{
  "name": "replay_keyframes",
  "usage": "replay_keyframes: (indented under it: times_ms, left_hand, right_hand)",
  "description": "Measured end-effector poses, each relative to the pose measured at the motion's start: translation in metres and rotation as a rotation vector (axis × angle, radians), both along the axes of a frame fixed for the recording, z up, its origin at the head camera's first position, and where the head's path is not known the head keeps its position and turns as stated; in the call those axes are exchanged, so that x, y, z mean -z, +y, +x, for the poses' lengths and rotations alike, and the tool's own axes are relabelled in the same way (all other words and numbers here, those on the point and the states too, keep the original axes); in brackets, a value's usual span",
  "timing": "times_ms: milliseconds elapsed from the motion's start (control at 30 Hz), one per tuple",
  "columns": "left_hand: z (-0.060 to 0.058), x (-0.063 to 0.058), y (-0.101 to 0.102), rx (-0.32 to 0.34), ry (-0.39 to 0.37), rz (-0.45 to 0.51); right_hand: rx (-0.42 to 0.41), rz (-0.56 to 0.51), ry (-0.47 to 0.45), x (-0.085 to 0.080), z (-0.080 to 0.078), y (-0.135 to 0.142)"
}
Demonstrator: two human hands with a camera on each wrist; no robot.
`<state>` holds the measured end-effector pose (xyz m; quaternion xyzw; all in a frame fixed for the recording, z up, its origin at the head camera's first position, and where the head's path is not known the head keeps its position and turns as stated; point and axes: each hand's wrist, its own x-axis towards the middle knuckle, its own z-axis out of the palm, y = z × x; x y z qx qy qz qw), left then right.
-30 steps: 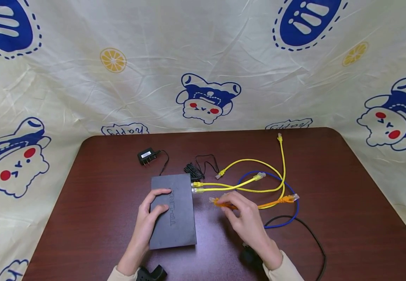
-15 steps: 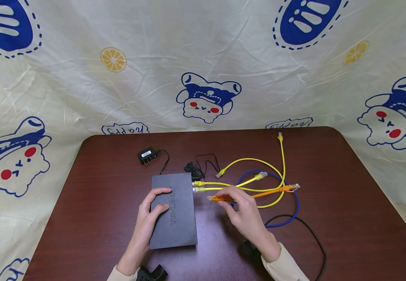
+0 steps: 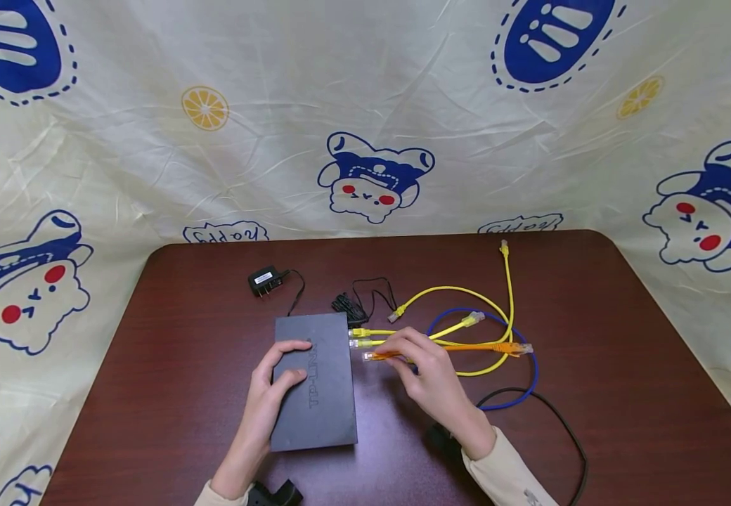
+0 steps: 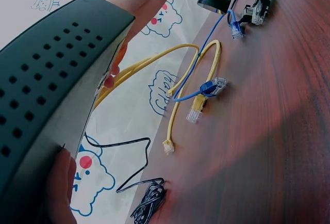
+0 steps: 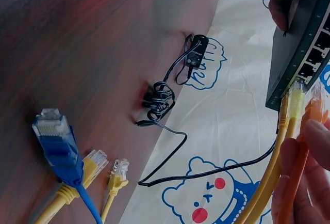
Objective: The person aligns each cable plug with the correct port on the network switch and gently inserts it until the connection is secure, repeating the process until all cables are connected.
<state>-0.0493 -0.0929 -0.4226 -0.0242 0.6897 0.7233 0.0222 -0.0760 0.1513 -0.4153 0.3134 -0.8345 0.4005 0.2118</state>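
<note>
At upper left of the head view's middle sits a power adapter (image 3: 265, 280), apart from both hands. Below it, the left hand (image 3: 264, 395) clasps a dark box (image 3: 330, 400) by its left side, two digits laid on top; the rest of its grip is hidden there. We judge the box light and rigid, its flat top slightly slick, so an edge hold suits it. At its right side, near mid-frame, two yellow cables (image 3: 362, 332) are plugged in. Just beside them, the right hand (image 3: 429, 374) pinches the orange cable (image 3: 473, 346) near one end, the clear plug (image 3: 369, 357) poking out close to the box. We expect the cable to be light and springy, the plug hard with a fragile latch; we'd grip behind the latch. Farther right, its other end shows by a blue cable (image 3: 535, 379)
</note>
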Motion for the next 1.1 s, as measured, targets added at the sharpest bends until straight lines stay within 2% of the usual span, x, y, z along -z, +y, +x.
replay_keyframes:
  times_ms: [367, 667, 1100]
  left_hand:
    - [0.0, -0.001, 0.001, 0.006, -0.01, 0.028]
    - [0.0, -0.002, 0.003, 0.004, -0.009, 0.016]
    - [0.0, -0.003, 0.004, 0.011, -0.001, -0.006]
  right_hand:
    - [-0.003, 0.028, 0.04, 0.001, -0.002, -0.005]
    - [0.007, 0.066, 0.11, 0.0, -0.004, -0.012]
    - [-0.011, 0.037, 0.139, 0.003, -0.006, -0.013]
